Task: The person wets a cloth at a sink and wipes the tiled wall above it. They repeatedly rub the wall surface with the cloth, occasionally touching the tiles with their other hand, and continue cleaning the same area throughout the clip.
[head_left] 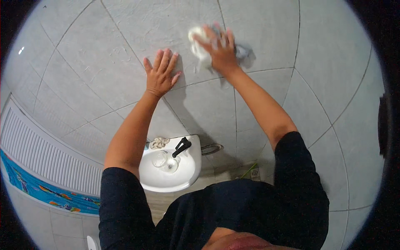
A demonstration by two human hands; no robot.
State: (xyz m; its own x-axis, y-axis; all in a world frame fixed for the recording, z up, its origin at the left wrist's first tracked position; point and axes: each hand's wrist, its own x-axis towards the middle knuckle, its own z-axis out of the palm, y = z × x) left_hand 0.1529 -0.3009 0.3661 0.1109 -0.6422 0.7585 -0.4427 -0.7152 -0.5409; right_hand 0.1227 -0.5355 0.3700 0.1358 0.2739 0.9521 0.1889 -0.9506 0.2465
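Observation:
My left hand (160,75) rests flat on the grey tiled wall (266,25), its fingers spread and nothing in it. To its right and a little higher, my right hand (223,54) presses a white and grey cloth (200,49) against the tiles. The cloth is bunched under the fingers and sticks out on both sides of them, slightly smeared by motion. Whitish wet streaks (118,52) mark the tiles around and to the left of my left hand.
Below my arms a white washbasin (194,171) carries a black faucet (182,146). A crumpled beige cloth (159,143) lies on its back ledge; a clear container (159,159) sits in the bowl. At left are a white slatted panel (50,146) and a blue patterned strip (46,192).

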